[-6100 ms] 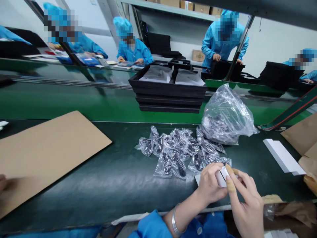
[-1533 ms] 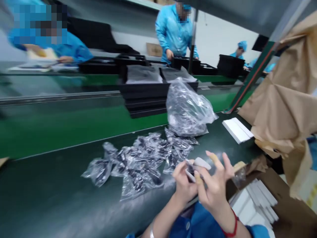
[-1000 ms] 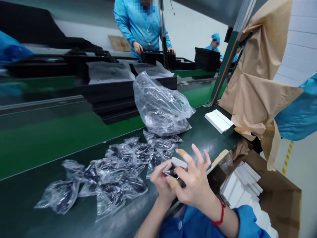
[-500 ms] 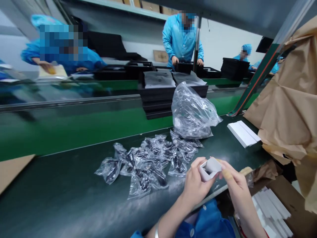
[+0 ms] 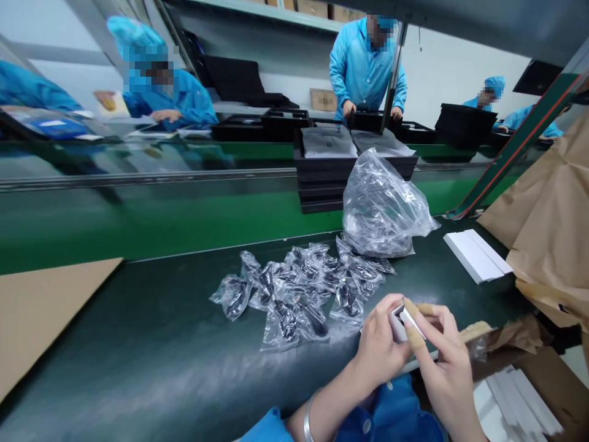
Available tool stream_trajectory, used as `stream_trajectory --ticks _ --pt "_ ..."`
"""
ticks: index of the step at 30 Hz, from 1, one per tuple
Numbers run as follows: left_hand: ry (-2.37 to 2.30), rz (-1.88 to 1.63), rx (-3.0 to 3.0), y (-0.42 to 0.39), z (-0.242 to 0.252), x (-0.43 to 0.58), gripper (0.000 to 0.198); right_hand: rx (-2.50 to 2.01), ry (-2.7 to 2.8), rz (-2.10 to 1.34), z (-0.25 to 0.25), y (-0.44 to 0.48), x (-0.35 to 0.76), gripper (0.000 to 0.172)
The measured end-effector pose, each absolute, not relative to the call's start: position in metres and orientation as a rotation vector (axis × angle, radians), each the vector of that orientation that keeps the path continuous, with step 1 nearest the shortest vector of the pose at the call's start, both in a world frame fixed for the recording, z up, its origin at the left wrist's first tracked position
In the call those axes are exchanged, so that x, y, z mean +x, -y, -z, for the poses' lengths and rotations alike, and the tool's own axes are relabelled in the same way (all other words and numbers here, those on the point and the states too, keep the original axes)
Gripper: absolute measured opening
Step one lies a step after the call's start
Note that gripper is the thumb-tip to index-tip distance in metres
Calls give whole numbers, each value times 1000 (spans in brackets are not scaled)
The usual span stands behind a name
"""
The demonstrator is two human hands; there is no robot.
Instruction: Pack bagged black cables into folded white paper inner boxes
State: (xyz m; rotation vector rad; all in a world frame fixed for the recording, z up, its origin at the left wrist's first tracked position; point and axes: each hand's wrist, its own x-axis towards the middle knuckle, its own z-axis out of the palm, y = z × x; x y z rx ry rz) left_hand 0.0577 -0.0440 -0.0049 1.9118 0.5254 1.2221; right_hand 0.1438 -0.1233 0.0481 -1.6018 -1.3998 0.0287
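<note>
A small white box (image 5: 399, 330) is held between my two hands at the front edge of the dark green table. My left hand (image 5: 381, 344) wraps round its left side. On the right, my right hand (image 5: 439, 337), with tan covers on some fingertips, has its fingers pressed on the box's open end and flap. What lies inside the box is mostly hidden. Beyond my hands, several small clear bags with black items (image 5: 294, 294) lie in a pile. Behind the pile stands a large clear plastic bag (image 5: 384, 209).
White flat boxes (image 5: 477, 255) lie at the right beside brown paper (image 5: 552, 227). More white boxes (image 5: 519, 399) sit in a carton at the lower right. Cardboard (image 5: 50, 307) lies at the left. Black trays (image 5: 322, 184) and several people in blue are across the table.
The view has shifted left, so the scene sits further right. My right fingers have moved over the box's open end, and its raised flap now shows less.
</note>
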Motion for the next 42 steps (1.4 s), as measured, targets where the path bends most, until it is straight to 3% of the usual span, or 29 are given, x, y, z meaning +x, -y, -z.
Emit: stream_trajectory --ticks 11,21,25,28,33,38,42 --pt "-535 -1247 2030 47 8 51 61 -1727 1912 897 -57 125 124 21" --pt "-599 -1221 2014 47 8 47 62 -1735 1864 817 -67 119 127 28" --pt "-557 -1266 2059 47 7 48 59 -1798 1964 273 -71 116 153 39" --pt "-612 -1255 2058 48 13 35 63 -1765 1856 -16 -72 113 211 35" --pt "-953 -1327 1793 45 45 -17 54 -1909 1411 260 -41 112 330 32" --pt "-1182 -1370 1561 40 64 -62 45 -2126 1352 366 28 110 373 15" --pt "-1313 -1347 1541 37 74 -83 48 -2288 1226 458 58 109 371 24"
